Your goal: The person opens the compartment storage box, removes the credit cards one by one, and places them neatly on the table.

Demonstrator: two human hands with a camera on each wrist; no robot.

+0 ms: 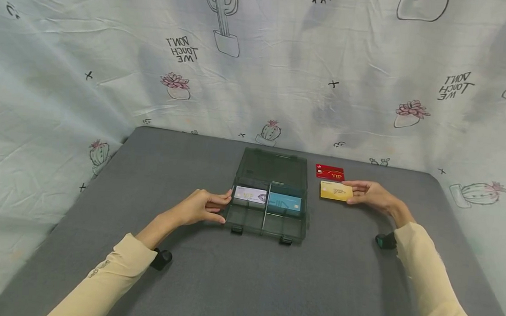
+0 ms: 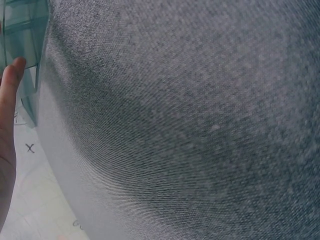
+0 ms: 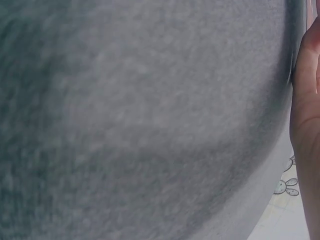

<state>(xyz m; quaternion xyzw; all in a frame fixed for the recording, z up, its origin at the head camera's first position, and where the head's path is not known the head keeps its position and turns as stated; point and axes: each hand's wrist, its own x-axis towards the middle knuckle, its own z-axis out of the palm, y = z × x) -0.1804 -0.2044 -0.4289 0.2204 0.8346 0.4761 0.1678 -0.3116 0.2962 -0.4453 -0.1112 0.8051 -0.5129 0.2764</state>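
A dark translucent plastic box (image 1: 273, 166) lies with its lid folded back. A pale VIP card (image 1: 249, 195) sits in its back left compartment and a blue card (image 1: 284, 202) in the back right one. My left hand (image 1: 198, 207) rests against the box's left side, fingertips and thumb tip at the edge; in the left wrist view the thumb (image 2: 11, 82) shows beside the green plastic. To the right of the box, my right hand (image 1: 372, 196) pinches a yellow card (image 1: 333, 191) by its right end. Just behind it lies a red VIP card (image 1: 329, 172).
The grey table (image 1: 245, 283) reaches back to a hanging white curtain (image 1: 257, 81) with cactus drawings. Two black latches (image 1: 286, 240) stick out from the box's front edge. Small dark wrist devices (image 1: 161, 259) sit below both sleeves.
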